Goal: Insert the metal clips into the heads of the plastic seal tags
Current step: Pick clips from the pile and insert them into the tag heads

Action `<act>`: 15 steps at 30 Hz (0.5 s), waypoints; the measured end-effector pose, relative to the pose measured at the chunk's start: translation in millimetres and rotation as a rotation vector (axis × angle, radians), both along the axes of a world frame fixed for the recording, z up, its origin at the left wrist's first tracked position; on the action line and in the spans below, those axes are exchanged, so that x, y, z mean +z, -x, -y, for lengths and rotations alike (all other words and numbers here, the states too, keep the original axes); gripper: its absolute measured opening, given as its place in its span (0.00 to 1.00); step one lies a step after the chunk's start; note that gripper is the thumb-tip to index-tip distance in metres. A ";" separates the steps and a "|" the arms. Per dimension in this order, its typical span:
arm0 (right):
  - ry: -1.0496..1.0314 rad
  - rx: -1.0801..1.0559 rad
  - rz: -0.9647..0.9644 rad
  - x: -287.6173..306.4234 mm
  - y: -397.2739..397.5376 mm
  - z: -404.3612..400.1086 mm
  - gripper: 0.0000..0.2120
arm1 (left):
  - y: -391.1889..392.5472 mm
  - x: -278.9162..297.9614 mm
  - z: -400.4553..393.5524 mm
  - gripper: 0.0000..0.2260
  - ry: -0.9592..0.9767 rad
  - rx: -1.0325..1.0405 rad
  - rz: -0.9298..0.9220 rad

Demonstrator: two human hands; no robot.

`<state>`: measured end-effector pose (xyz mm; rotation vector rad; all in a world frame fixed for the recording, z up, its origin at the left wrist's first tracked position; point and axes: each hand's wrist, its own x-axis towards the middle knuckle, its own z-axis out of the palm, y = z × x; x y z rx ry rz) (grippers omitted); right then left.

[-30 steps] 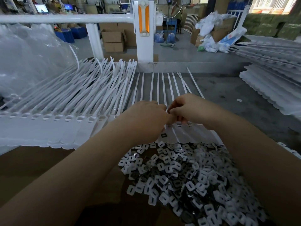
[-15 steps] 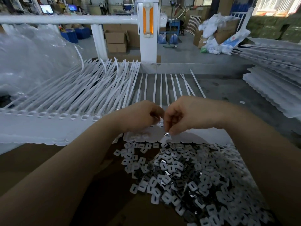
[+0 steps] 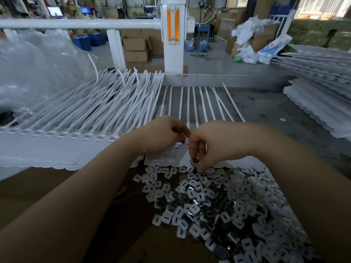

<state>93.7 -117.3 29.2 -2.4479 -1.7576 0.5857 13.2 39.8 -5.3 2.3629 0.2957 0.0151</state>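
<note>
My right hand (image 3: 207, 147) pinches one clip (image 3: 195, 160) just above the clip pile (image 3: 218, 202), my left hand (image 3: 163, 135) curls onto a tag head (image 3: 178, 144) beyond the pile, so next I judge I must seat the clip squarely.

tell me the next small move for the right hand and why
Probably carry the metal clip pinched in the right hand up to the seal tag head the left hand steadies, and press it in: the clip hangs just above the clip pile.
</note>
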 end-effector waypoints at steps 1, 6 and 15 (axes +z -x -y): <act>0.002 0.007 0.014 -0.4 0.7 -0.8 0.10 | 0.0 -0.2 0.1 0.09 0.000 -0.001 0.001; 0.013 0.025 0.011 -1.9 2.4 -1.7 0.04 | -0.1 -1.5 0.1 0.09 -0.003 -0.004 -0.003; -0.095 -0.045 -0.061 2.8 -2.6 1.8 0.03 | 0.8 0.1 2.8 0.07 -0.023 -0.004 0.015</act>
